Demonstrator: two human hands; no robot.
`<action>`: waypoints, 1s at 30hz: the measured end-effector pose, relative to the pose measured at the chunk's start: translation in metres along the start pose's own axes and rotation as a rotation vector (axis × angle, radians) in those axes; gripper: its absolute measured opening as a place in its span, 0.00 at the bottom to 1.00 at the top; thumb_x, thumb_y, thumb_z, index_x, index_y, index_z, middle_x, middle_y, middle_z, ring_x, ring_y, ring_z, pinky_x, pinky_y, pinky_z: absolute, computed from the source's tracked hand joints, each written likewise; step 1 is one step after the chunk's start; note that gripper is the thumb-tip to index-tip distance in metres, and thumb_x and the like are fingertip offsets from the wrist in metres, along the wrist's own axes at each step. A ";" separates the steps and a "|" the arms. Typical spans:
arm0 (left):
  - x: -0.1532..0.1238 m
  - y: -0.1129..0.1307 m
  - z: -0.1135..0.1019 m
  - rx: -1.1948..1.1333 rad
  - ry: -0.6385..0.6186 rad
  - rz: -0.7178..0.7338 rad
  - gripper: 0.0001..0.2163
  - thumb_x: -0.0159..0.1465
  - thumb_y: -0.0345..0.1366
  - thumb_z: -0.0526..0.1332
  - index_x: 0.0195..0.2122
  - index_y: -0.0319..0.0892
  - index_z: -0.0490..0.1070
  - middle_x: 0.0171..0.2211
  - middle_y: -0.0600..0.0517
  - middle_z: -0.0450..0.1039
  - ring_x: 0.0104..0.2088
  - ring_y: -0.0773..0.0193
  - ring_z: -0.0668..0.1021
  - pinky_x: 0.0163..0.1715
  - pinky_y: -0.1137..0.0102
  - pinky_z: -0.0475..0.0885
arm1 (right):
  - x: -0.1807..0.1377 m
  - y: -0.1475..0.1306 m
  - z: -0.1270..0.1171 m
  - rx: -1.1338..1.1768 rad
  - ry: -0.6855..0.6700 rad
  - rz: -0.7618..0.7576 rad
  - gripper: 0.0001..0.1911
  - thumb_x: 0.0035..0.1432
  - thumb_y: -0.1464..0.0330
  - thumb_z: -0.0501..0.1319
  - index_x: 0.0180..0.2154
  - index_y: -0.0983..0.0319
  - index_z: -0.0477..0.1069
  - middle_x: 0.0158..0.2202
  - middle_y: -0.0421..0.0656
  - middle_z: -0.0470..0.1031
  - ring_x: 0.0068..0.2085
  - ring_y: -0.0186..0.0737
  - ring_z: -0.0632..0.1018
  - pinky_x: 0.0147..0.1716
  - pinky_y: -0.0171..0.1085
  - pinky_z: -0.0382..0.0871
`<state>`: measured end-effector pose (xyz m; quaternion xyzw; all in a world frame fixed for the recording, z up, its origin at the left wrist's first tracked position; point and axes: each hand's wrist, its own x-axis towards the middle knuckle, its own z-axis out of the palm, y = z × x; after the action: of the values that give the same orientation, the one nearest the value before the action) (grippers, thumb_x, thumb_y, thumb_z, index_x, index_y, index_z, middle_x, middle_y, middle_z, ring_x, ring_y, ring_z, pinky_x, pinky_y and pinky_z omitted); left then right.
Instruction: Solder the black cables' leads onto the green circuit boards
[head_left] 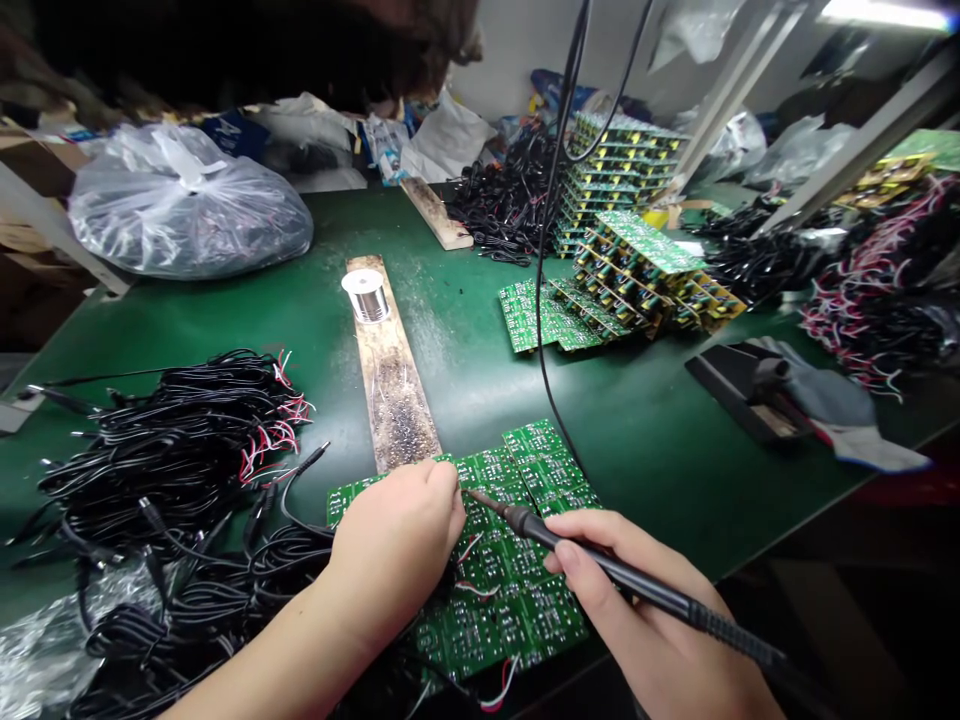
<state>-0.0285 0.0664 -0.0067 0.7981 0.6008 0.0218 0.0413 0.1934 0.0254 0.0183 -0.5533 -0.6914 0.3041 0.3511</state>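
Right hand [654,650]: fingers gripping soldering iron [622,572], tip toward ten o'clock, over circuit boards [499,625]. Left hand [397,530]: fingers curled, contents hidden, cannot tell.

The circuit boards [510,628] are bright green, speckled all over with silver-white dots, while the soldering iron [637,580] is black with a brownish tip [486,502]. Black cables [172,430] end in wires [279,436] of 2 colours, red and white. The table [472,350] is deep green, the wooden board [388,355] pale tan (its near end mottled dark), the solder spool [369,302] white and silver.
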 end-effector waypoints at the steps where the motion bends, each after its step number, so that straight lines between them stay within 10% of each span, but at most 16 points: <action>1: 0.000 0.000 0.000 0.000 -0.001 0.001 0.10 0.72 0.35 0.52 0.33 0.44 0.67 0.30 0.52 0.74 0.31 0.59 0.77 0.29 0.67 0.66 | 0.000 0.000 0.000 -0.002 -0.001 -0.002 0.07 0.67 0.65 0.61 0.44 0.51 0.76 0.36 0.35 0.83 0.35 0.33 0.85 0.35 0.26 0.81; 19: 0.001 0.001 0.002 0.015 -0.021 0.000 0.10 0.72 0.36 0.52 0.32 0.46 0.66 0.30 0.53 0.73 0.31 0.57 0.77 0.29 0.65 0.65 | -0.004 0.003 -0.005 -0.041 0.104 -0.060 0.07 0.68 0.66 0.61 0.46 0.50 0.75 0.36 0.34 0.84 0.34 0.33 0.85 0.32 0.27 0.80; 30: 0.001 0.002 0.000 -0.031 -0.026 -0.024 0.09 0.71 0.34 0.52 0.34 0.45 0.68 0.31 0.51 0.75 0.32 0.56 0.78 0.30 0.65 0.68 | 0.064 -0.019 0.013 0.269 0.005 0.074 0.10 0.69 0.58 0.61 0.47 0.53 0.77 0.36 0.37 0.83 0.35 0.33 0.81 0.32 0.30 0.76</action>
<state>-0.0263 0.0670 -0.0064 0.7904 0.6092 0.0201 0.0619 0.1631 0.0840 0.0355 -0.5269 -0.6228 0.4055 0.4125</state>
